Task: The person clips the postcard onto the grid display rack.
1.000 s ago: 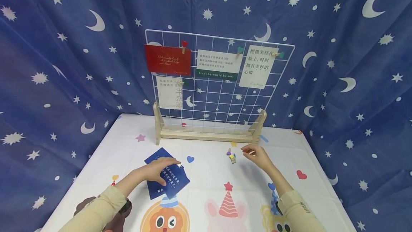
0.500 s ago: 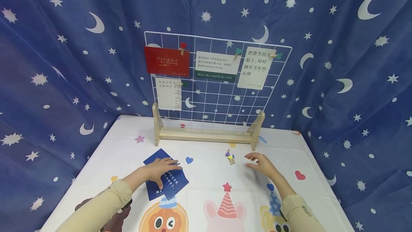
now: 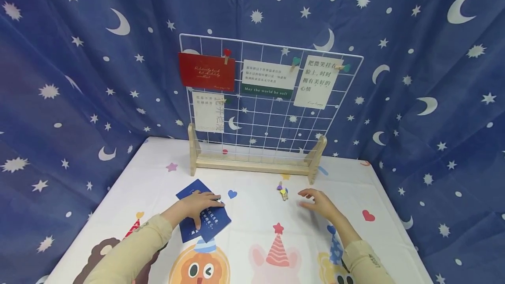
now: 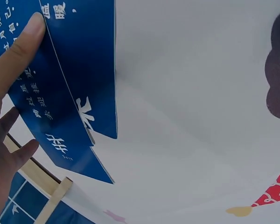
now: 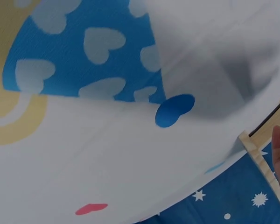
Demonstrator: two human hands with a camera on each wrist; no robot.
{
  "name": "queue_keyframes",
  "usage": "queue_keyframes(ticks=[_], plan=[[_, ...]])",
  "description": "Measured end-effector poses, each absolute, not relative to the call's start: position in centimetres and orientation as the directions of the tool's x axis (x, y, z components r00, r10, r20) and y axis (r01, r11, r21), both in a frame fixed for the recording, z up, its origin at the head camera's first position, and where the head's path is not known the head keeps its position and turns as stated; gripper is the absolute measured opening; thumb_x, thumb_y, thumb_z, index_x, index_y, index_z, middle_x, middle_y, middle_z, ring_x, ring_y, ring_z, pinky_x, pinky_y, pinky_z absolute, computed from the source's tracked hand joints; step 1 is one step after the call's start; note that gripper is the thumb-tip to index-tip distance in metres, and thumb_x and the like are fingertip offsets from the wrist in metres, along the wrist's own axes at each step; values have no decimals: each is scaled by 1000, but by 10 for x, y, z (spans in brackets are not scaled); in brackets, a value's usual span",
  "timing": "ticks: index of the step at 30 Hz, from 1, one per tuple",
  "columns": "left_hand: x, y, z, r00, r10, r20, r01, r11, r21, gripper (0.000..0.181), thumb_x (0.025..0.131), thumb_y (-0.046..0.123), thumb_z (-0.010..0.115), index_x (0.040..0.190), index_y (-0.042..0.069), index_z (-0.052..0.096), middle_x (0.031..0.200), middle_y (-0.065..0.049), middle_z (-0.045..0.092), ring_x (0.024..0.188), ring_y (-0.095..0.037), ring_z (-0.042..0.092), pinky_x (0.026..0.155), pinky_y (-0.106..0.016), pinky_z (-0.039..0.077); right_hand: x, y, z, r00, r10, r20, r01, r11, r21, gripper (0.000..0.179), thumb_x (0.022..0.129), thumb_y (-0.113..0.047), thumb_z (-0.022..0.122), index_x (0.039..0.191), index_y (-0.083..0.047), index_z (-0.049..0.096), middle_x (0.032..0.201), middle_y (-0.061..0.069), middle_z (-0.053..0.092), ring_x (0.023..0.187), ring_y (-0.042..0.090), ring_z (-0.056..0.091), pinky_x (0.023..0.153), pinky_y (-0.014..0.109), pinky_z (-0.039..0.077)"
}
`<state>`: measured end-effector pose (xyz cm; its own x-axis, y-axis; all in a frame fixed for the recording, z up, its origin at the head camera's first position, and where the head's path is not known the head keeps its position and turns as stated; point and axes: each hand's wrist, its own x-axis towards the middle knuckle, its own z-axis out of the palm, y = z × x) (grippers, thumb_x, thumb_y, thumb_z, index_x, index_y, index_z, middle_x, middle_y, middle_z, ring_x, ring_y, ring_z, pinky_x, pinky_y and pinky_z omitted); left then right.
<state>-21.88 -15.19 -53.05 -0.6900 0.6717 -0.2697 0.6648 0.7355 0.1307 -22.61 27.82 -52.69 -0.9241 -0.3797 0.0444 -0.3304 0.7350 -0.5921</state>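
Note:
Two dark blue cards with white writing lie overlapped on the table, the upper card [image 3: 217, 223] askew on the lower card [image 3: 187, 191]. My left hand [image 3: 197, 207] spreads over the upper one. In the left wrist view its thumb [image 4: 25, 39] lies at one long edge of that card [image 4: 39, 88], with other fingertips near the opposite edge; whether they press on it is hard to tell. My right hand [image 3: 321, 205] hovers above the cloth with loosely bent fingers and nothing in them. To its left lie small wooden clothespins [image 3: 283, 193] with purple and yellow hearts.
Behind stands a white wire grid [image 3: 272, 119] on a wooden base [image 3: 252, 168]. Clipped to it are a red card [image 3: 207, 72], a white-and-green card [image 3: 269, 80], a tall white card [image 3: 315, 83] and a lower white card [image 3: 205, 115]. A starry blue curtain [image 3: 414, 143] surrounds the table.
The left hand has lowered onto the blue cards, its fingers more spread. The right hand has shifted a little nearer and away from the clothespins. The cards have stayed in place.

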Motion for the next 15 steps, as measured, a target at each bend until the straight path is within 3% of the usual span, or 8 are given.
queue_keyframes(ticks=[15], plan=[[-221,-147,-530,-705,677,-213,681,730,64,99,43,30,94,131,23,49,129,-10,50,120,-33,48,97,-64,39,-234,260,-528,-896,-432,105,-413,722,-555,28,83,-10,70,108,1,65,105,18,68,94,34,61,82,50,50]])
